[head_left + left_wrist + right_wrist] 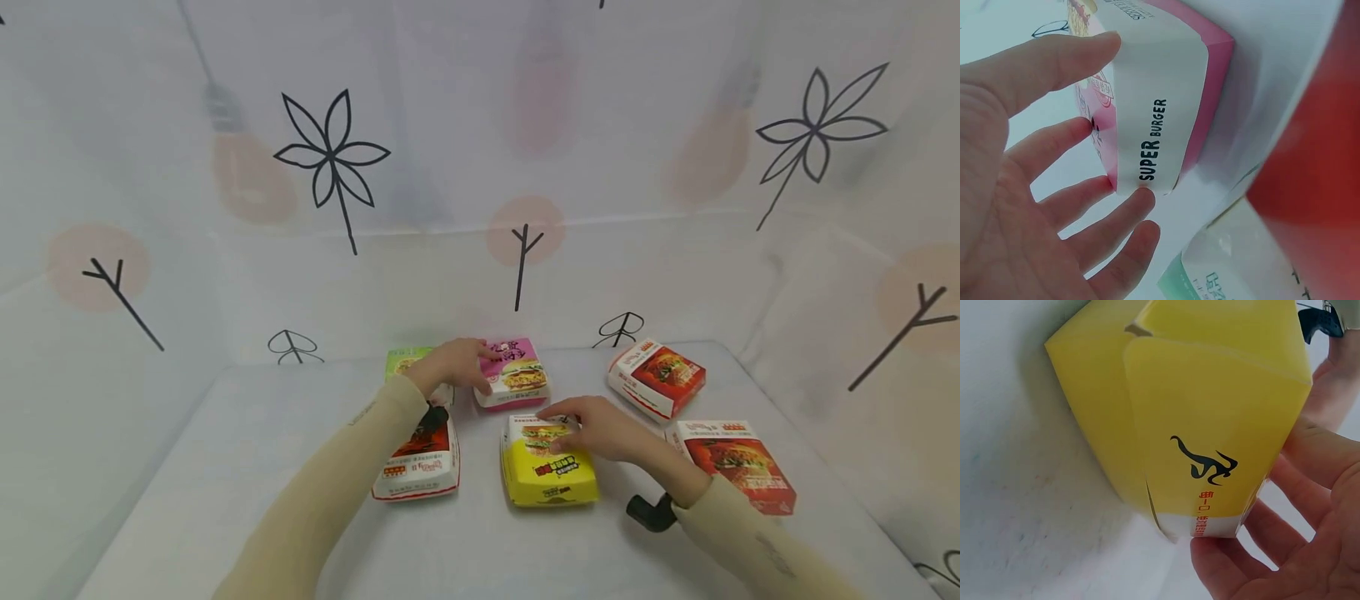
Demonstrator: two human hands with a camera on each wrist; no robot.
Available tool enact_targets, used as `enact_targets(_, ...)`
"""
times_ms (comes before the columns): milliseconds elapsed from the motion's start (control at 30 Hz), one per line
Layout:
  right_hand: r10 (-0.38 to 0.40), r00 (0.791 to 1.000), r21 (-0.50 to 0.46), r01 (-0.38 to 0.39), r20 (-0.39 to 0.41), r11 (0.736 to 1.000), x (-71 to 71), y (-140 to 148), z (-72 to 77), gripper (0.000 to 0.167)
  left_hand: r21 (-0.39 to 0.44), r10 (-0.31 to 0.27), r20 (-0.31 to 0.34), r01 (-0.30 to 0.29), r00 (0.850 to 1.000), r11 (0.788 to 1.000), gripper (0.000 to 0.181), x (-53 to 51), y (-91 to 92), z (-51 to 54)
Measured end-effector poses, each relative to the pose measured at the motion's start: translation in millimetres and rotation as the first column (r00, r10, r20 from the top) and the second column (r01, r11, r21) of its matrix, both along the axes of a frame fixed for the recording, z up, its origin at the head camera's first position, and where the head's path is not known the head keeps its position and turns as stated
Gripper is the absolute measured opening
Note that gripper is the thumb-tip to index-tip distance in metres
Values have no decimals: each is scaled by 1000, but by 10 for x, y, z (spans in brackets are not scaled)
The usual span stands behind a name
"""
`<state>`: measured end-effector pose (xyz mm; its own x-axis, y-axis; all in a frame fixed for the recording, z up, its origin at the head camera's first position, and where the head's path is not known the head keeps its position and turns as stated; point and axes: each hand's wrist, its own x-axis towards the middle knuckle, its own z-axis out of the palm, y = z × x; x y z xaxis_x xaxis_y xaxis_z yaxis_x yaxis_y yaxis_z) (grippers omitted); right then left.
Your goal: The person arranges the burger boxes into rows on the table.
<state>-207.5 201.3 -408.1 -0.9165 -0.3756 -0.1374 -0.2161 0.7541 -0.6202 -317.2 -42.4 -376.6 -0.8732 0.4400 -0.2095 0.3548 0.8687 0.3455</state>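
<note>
My left hand (456, 365) touches the left side of a pink and white burger box (519, 379). In the left wrist view its fingers are spread, with the thumb over the top and fingertips by the side lettered "SUPER BURGER". My right hand (611, 429) rests on a yellow and white burger box (551, 483) nearer to me. Seen from the right wrist, its fingertips touch the white end of this yellow box (1210, 406), and the thumb lies along its top edge. Both boxes sit on the table, lids closed.
Below my left forearm lies a red and white burger box (420, 479), with a green box (405, 360) behind it, partly hidden. To the right are two more red and white boxes, one farther back (660, 379) and one nearer (738, 467). A patterned white cloth (435, 283) hangs behind the table.
</note>
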Motion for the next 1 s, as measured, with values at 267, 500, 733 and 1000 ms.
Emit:
enact_targets(267, 26, 1000, -22, -26, 3, 999, -131, -146, -33, 42, 12, 6, -15, -6, 1000, 1000, 73, 27, -3, 11)
enact_targets(500, 12, 1000, -23, -12, 9, 1000, -144, -188, -26, 42, -5, -30, -61, 29, 998, 1000, 75, 49, -32, 40)
enact_targets(733, -8, 1000, -28, 8, 18, 1000, -126, -195, -24, 44, 114, -35, -104, 47, 994, 992, 64, 143, -150, 101)
enact_targets(1000, -27, 999, -27, 27, 22, 999, -126, -193, -48, 47, 262, -75, -74, 92, 994, 961, 63, 388, -332, 97)
